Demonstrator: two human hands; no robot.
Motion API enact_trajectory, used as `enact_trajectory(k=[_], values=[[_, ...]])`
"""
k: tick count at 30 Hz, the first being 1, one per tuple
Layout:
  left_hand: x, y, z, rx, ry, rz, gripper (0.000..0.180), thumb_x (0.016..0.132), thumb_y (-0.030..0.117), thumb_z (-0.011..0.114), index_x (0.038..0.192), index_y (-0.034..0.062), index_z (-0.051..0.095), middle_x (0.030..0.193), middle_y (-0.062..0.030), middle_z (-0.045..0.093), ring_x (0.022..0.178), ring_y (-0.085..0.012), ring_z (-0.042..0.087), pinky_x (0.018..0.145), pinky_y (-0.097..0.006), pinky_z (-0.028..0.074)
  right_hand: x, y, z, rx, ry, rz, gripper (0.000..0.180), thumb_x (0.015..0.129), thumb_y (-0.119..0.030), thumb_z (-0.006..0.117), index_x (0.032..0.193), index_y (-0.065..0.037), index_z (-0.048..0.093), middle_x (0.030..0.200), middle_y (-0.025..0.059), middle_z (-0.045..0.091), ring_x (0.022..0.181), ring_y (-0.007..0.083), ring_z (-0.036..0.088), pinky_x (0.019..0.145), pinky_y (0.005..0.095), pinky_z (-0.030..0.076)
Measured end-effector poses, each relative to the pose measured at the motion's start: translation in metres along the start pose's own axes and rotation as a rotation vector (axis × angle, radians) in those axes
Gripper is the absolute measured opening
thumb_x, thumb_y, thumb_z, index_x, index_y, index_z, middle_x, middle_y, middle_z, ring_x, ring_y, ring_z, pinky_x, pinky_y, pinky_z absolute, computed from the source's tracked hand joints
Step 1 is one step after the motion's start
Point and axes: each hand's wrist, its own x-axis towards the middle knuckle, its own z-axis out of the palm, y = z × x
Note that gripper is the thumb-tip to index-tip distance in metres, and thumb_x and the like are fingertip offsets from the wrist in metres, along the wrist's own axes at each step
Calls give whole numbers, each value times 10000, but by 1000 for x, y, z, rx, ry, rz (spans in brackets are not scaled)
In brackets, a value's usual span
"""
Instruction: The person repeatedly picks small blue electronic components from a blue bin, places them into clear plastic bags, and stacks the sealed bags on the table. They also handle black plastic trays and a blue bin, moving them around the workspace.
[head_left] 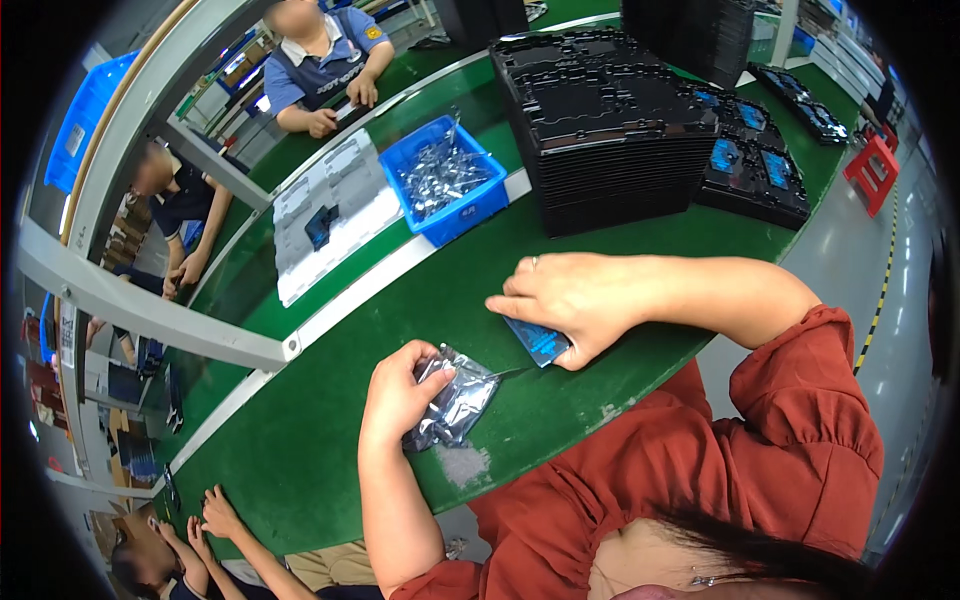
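Observation:
My left hand (402, 392) pinches a shiny silver antistatic bag (468, 398) between thumb and fingers, low over the green table. The bag is crumpled, and whatever it may hold is hidden. To its right, my right hand (575, 300) is closed over a flat, dark panel with blue markings (540, 342). Most of that panel is covered by my palm and fingers; one corner shows below them. A thin dark strip runs between the bag and the panel; I cannot tell which it belongs to.
Ahead stands a tall stack of black trays (610, 130), beside trays holding blue-marked pieces (750, 165). Left of the stack is a blue bin (455, 222) of small clear-and-metal parts. A grey foam sheet (335, 215) bears a dark piece (320, 226). A metal frame (150, 300) and several co-workers flank the left.

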Motion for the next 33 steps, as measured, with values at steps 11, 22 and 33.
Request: enact_trajectory(k=[11,22,33], values=[[2,1,2,-6,13,-36,288,705,149,763,917,2,635,776,-126,654,693,-214,625,664,-327,492,-23,84,-156,-366,226,347,746,671,-282,694,1322,12,476,1168,220,574,1115,336,546,958,392,449],[1,1,1,16,36,-22,289,680,147,776,885,-4,640,742,-124,653,668,-205,626,638,-325,491,-90,121,-194,-190,50,574,866,619,-303,803,1387,-111,453,1349,159,503,1257,306,465,1076,414,352],[2,10,2,36,45,-39,236,689,86,764,860,-7,630,683,-65,622,618,-136,573,588,-280,464,-90,161,-194,2,100,515,934,564,-262,852,1392,-109,448,1332,153,526,1246,294,482,1062,394,364]])
